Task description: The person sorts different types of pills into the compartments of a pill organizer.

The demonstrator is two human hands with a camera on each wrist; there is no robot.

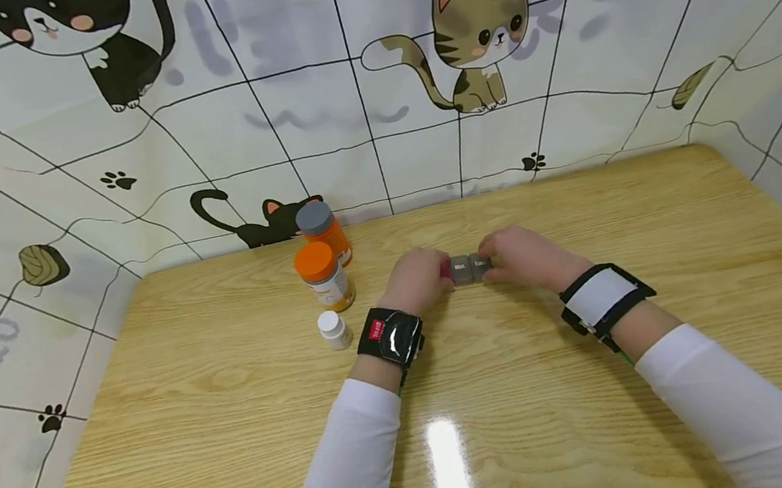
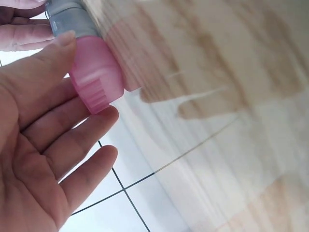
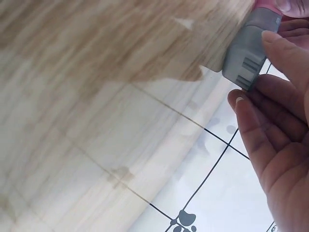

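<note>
A small pill organizer point(image 1: 461, 270) lies on the wooden table between both hands, with one pink compartment point(image 2: 98, 72) at its left end and grey ones beside it. Lettering on a grey lid reads "Mon."; the lid to its right is partly covered by fingers. My left hand point(image 1: 417, 278) pinches the pink end between thumb and fingers, its little finger held apart. At the opposite end, my right hand point(image 1: 526, 259) holds the grey compartment point(image 3: 248, 53), thumb on one side and fingers on the other. The organizer's lids look closed.
Left of the hands stand an orange bottle with a grey cap point(image 1: 324, 233), a bottle with an orange cap point(image 1: 324, 278) and a small white bottle point(image 1: 334, 331). Behind the table point(image 1: 505, 396) hangs a cat-patterned cloth point(image 1: 311, 112), which also covers the sides.
</note>
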